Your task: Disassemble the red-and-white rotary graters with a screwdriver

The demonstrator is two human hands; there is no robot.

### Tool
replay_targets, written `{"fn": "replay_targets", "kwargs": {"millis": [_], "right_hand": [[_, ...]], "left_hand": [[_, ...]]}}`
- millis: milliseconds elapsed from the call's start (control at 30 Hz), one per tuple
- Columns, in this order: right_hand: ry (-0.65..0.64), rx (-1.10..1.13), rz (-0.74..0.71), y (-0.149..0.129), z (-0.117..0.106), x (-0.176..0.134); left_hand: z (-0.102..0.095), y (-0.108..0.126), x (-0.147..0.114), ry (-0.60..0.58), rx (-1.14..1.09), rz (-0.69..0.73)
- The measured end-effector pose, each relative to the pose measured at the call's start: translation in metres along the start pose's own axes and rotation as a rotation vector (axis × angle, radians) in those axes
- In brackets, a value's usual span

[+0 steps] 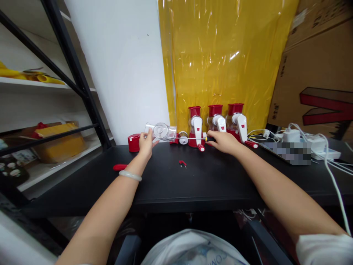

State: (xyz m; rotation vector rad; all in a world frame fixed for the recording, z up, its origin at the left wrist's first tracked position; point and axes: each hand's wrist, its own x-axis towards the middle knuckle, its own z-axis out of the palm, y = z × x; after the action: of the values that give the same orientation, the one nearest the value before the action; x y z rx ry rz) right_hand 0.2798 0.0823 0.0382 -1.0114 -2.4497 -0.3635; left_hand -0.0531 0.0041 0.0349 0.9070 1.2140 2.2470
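Note:
My left hand (147,142) grips a clear plastic grater body (161,131), which lies on its side above the black table. In my right hand (220,140) is a screwdriver (210,139) with a black and yellow handle. Its long thin shaft points left, and the tip reaches the right end of the clear body; whether it touches a screw there I cannot tell. Beside my left hand stands a red base part (134,142). Small red pieces with metal pins (182,163) lie on the table between my arms. A red handle piece (120,167) is near my left wrist.
Three red and white rotary graters (195,125) stand along the back by a yellow plastic sheet (220,55). A metal-ended drum (183,138) sits left of them. A tablet-like device (286,151), white chargers and cables (328,162) occupy the right. A black shelf frame (88,95) rises at left.

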Motion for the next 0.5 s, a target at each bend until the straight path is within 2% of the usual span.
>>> {"fn": "replay_targets", "kwargs": {"millis": [133,333,433,500], "right_hand": [[0.001,0.027,0.004,0.002,0.003,0.000],[-0.039,0.032,0.018,0.007,0.006,0.001],[-0.061,0.044,0.033,0.010,0.009,0.002],[-0.076,0.051,0.049,0.012,0.010,0.003]], "left_hand": [[-0.004,0.000,0.000,-0.027,0.052,-0.002],[-0.008,-0.004,0.007,0.039,0.228,0.001],[-0.011,-0.008,0.011,0.003,0.305,-0.018],[-0.014,-0.011,0.014,-0.041,0.440,-0.021]]}}
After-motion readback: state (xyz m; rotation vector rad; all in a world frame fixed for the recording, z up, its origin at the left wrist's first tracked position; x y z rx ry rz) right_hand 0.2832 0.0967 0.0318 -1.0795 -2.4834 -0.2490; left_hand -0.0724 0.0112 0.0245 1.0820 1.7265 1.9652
